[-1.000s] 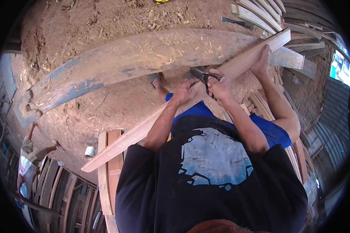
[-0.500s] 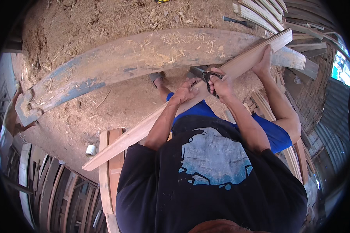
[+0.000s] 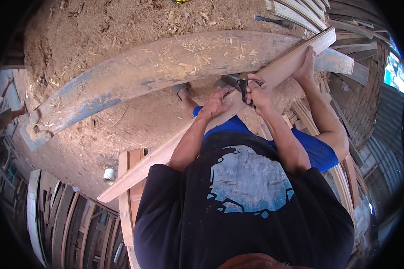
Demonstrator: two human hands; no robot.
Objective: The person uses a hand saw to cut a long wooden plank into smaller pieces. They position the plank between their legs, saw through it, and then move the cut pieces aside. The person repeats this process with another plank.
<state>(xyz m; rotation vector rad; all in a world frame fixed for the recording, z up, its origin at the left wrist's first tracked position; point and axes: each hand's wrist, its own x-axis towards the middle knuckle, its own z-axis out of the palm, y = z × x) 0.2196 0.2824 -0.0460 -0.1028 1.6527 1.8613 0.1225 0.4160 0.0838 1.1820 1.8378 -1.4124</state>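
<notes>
Head view, looking down on a person seated over a long pale wooden plank (image 3: 166,154). The plank runs diagonally from about 7 o'clock near the lower left to about 1 o'clock at the upper right, where its far end lies across a large curved, weathered timber (image 3: 166,67) with traces of blue paint and scattered wood chips.

The right hand (image 3: 258,92) is closed around a small dark hand plane (image 3: 238,84), fingers wrapped fully over its body. The plane sits on the plank's upper face, just at 11 o'clock of the right hand. The left hand (image 3: 217,103) lies at 8 o'clock of the plane, fingers curled against the plank just beside the tool; whether it grips the plane or only presses on the wood cannot be told.

A bare foot (image 3: 306,67) presses on the plank at 2 o'clock of the hands; a second foot (image 3: 182,89) rests on the sawdust-covered ground (image 3: 98,27) at 9 o'clock. A small white cup (image 3: 109,175) stands near the plank's lower end. Stacked wooden slats (image 3: 300,11) lie at 1 o'clock.
</notes>
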